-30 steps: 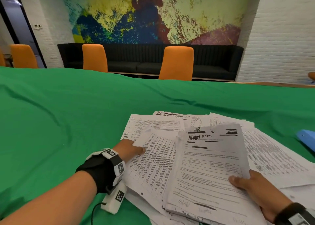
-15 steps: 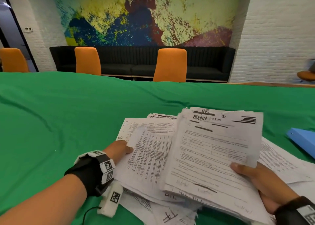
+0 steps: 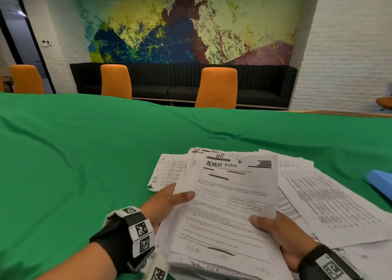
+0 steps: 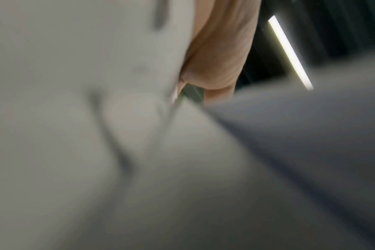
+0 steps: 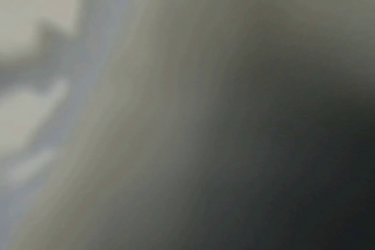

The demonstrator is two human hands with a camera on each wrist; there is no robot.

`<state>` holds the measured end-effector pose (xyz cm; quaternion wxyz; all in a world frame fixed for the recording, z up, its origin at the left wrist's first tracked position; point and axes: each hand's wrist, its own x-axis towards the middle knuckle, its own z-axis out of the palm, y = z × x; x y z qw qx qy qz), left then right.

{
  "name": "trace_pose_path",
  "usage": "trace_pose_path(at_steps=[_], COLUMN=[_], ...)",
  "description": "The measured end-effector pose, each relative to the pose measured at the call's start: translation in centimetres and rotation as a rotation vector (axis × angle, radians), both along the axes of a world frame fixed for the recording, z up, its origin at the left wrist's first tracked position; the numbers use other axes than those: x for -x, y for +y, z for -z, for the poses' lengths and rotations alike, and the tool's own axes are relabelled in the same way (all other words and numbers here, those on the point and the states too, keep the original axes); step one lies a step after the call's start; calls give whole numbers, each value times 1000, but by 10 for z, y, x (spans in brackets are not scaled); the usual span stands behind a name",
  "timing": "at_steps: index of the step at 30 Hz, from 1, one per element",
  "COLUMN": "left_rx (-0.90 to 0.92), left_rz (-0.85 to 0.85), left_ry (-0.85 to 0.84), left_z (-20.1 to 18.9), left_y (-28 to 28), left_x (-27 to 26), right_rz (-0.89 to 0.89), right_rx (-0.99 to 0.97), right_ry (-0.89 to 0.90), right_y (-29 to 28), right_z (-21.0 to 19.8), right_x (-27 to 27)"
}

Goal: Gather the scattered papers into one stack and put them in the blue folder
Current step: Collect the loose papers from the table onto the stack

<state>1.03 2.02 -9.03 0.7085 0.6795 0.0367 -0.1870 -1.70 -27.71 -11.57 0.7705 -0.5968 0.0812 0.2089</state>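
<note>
A thick stack of printed papers [image 3: 231, 207], topped by a sheet headed "HR ADMIN form", is held over the green table [image 3: 84, 163]. My left hand [image 3: 169, 199] grips its left edge, thumb on top. My right hand [image 3: 273, 228] grips its lower right edge, thumb on the top sheet. More loose papers [image 3: 331, 203] lie spread to the right, and one sheet [image 3: 167, 171] sticks out on the left. A corner of the blue folder [image 3: 379, 184] shows at the right edge. Both wrist views are blurred; the left one shows pale paper [image 4: 75, 118] close up and a finger [image 4: 220, 55].
Orange chairs [image 3: 216, 87] stand along the table's far side, with a black sofa [image 3: 180, 82] against the painted wall. The green cloth lies wrinkled to the left.
My left hand has come off the side sheets and taken hold of the stack's left edge. The stack has shifted left and now sits between both hands.
</note>
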Motion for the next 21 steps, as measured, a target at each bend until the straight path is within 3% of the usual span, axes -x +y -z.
trace_pose_path(at_steps=[5,11,15,21], left_rx=[156,156,121,-78], left_rz=[112,126,71,-136], left_ry=[-93,-346,-438,-499], left_z=[-9,-55,-60,-43], left_y=[-14,-14,-13,-25], left_x=[13,35,39,37], right_rz=[-12,127,138,187], right_rx=[-25,-166,-260,101], right_ry=[-48,-290,-373,-577], right_y=[6,-1,-9,-3], right_z=[-6,-30,-43,-60], right_x=[4,7,8,13])
